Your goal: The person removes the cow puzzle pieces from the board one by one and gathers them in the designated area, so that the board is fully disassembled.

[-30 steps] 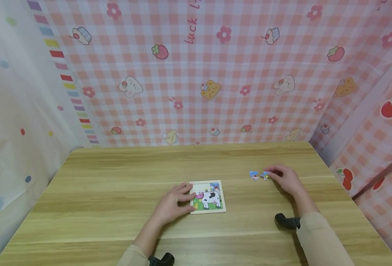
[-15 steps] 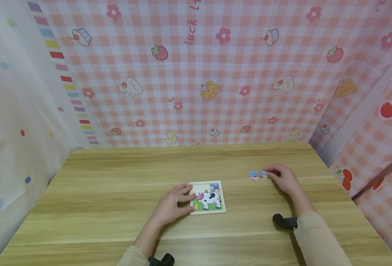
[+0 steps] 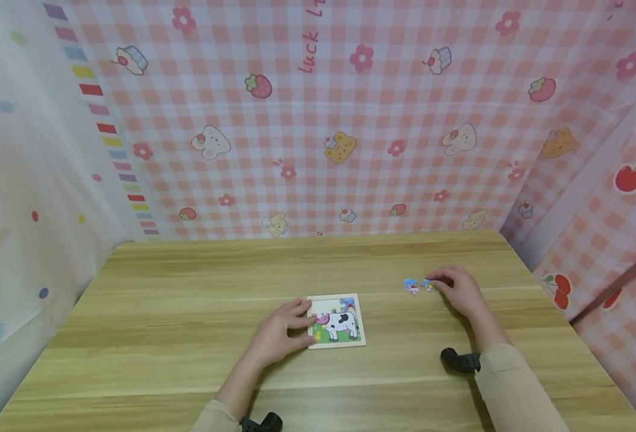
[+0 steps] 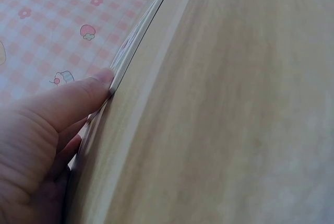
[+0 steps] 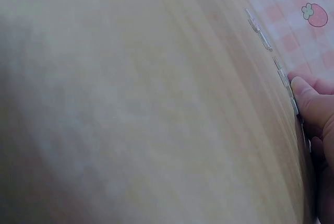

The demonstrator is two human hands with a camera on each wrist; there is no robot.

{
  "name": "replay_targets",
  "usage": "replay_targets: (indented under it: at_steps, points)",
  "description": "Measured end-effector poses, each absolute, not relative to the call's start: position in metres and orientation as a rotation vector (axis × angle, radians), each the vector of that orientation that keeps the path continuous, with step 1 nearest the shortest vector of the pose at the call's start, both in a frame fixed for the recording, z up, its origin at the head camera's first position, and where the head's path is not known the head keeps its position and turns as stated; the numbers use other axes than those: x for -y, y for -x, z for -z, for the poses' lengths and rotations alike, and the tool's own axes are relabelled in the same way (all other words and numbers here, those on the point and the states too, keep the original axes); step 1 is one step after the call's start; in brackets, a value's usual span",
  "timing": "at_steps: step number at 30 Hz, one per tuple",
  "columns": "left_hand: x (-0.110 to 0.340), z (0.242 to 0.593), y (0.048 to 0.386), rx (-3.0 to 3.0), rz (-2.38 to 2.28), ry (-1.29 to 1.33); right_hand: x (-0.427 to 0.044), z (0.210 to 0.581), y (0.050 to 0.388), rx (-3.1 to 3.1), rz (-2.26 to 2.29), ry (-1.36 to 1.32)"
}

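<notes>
In the head view a square cow jigsaw puzzle (image 3: 342,325) lies in its pale frame on the wooden table, with a bare patch at its upper left. My left hand (image 3: 279,337) rests against the frame's left side, fingers spread and fairly straight; the left wrist view shows the thumb (image 4: 94,91) on the edge. Farther right, my right hand (image 3: 461,294) has thumb and forefinger on a small blue and yellow jigsaw piece (image 3: 428,284), partly covered by the fingers. Another jigsaw piece (image 3: 411,286) lies just left of it. Both look flat on the table in the right wrist view.
The wooden table (image 3: 188,336) ends at a pink checked curtain (image 3: 307,180) behind, with more cloth on both sides. A black curved wrist piece (image 3: 458,361) sticks out from each sleeve near the table surface.
My right hand has slid slightly left with the jigsaw piece, narrowing the gap to the other piece. The left hand and puzzle frame hold their place.
</notes>
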State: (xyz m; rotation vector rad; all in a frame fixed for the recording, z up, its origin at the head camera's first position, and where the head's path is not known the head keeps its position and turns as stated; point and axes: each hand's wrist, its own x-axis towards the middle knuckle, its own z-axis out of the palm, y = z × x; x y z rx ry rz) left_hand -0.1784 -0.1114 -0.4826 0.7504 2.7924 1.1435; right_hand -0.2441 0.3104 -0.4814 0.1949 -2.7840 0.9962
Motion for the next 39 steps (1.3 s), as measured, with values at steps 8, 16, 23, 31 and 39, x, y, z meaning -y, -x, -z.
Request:
replay_targets:
  at_steps: [8,16,23,31,39]
  points:
    - [0.112,0.482,0.178,-2.788,-1.154,-0.755,-0.311,0.476,0.24,2.744,-1.101,-0.144]
    - [0.112,0.481,0.178,-2.785,-1.159,-0.759,-0.317,0.476,0.231,2.646,-1.246,-0.154]
    - [0.112,0.481,0.178,-2.789,-1.152,-0.764,-0.317,0.476,0.224,2.592,-1.267,-0.212]
    - [0.112,0.481,0.179,-2.792,-1.147,-0.76,-0.295,0.464,0.22,2.646,-1.274,-0.383]
    - [0.111,0.48,0.178,-2.794,-1.152,-0.758,-0.263,0.46,0.219,2.654,-1.334,-0.558]
